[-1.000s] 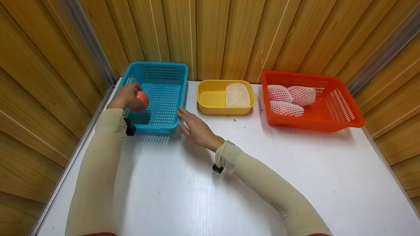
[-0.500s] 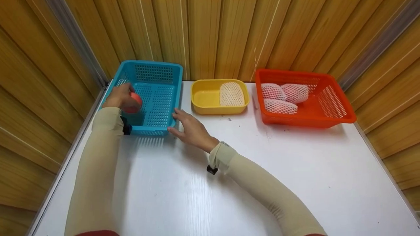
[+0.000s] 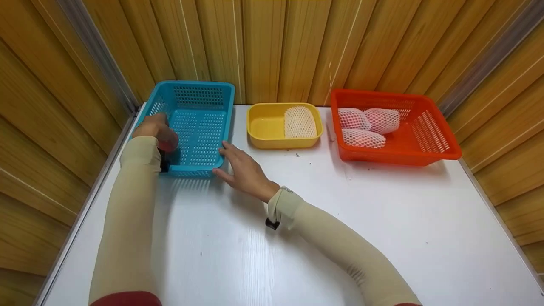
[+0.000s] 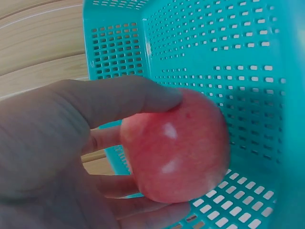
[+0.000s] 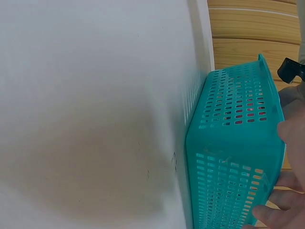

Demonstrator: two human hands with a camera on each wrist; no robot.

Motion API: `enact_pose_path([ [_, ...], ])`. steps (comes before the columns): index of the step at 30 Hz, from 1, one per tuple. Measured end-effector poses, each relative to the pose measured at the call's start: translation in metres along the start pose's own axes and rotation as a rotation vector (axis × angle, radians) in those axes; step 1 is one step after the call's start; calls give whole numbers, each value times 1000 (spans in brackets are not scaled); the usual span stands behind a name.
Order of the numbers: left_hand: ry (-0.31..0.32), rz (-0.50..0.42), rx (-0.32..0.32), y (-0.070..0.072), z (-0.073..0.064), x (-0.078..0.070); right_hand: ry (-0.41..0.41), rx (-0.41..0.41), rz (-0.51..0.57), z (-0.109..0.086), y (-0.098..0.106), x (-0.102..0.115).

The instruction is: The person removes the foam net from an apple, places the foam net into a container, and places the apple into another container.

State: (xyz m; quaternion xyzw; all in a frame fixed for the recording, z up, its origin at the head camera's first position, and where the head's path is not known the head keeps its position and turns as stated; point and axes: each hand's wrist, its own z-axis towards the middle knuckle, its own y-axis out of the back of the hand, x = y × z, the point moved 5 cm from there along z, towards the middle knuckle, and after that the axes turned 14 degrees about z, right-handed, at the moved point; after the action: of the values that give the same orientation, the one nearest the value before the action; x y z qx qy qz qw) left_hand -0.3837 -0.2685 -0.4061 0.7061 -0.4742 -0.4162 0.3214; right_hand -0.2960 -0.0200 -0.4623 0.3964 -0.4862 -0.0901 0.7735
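Observation:
My left hand [image 3: 152, 128] reaches down into the blue basket [image 3: 229, 123] at the left. Its thumb and fingers wrap around a red apple [image 4: 176, 148], seen large in the left wrist view and held near the basket's perforated floor. In the head view the hand partly covers the apple [image 3: 171, 142]. My right hand [image 3: 244, 170] rests against the basket's front right corner, fingers extended along the side and thumb at the front. From the right wrist view, its fingertips [image 5: 262, 213] lie against the outer wall.
A yellow container [image 3: 265, 125] holding a white foam net [image 3: 300, 122] stands in the middle. To the right sits a red basket [image 3: 395, 157] with several net-wrapped fruits [image 3: 363, 138]. Wooden panels [image 3: 263, 51] bound the white table [image 3: 323, 255] behind and at both sides.
My left hand has lowered the apple toward the basket's front left. The right hand has stayed at the corner, shifting slightly along it. The head view has turned a little right.

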Motion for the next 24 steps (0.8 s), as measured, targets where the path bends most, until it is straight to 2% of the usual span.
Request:
enact_pose_path([
  [3,23,-17,8,0,1,-1,12,-2,-22,1,0,1],
  [9,15,2,-51,-1,8,1,7,15,-4,1,-1,2],
  [15,21,5,-39,-4,19,-1,-6,22,-4,2,1,1],
  [24,39,11,-54,-6,15,-8,5,14,-18,0,-1,0],
])
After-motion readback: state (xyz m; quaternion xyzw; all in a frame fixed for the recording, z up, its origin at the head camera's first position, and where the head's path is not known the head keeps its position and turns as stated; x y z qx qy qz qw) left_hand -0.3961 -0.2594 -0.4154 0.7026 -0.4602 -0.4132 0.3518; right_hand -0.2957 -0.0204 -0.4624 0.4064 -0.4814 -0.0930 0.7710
